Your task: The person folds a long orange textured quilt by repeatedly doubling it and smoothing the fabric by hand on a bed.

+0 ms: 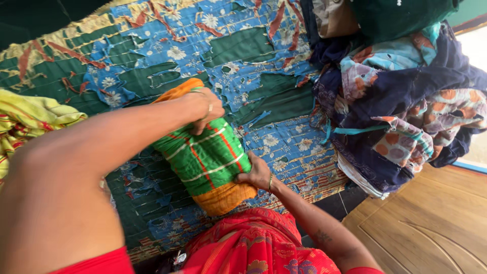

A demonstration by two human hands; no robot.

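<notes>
So, going left to right: a yellow striped cloth (30, 119) lies bunched at the left edge of the quilt (253, 56), well away from the action. Mid-frame sits the bundle (208, 157), green fabric with red and white stripes and orange ends, folded up thick and resting on the worn blue-and-green patchwork. Left hand (203, 109) is clenched on its far end, fingers curled tight into the fabric, ring showing. Right hand (257, 175) clamps the near side by the orange end. Looks to me like the two grips oppose each other to keep the folds squeezed so they don't spring open.

Over on the right there's a big heap of clothes (406, 111), navy and floral stuff, spilling off the quilt toward the wooden floor (431, 228). It crowds that side, just beside the bundle, so there's little flat room over there. A red garment (253, 243) fills the bottom.
</notes>
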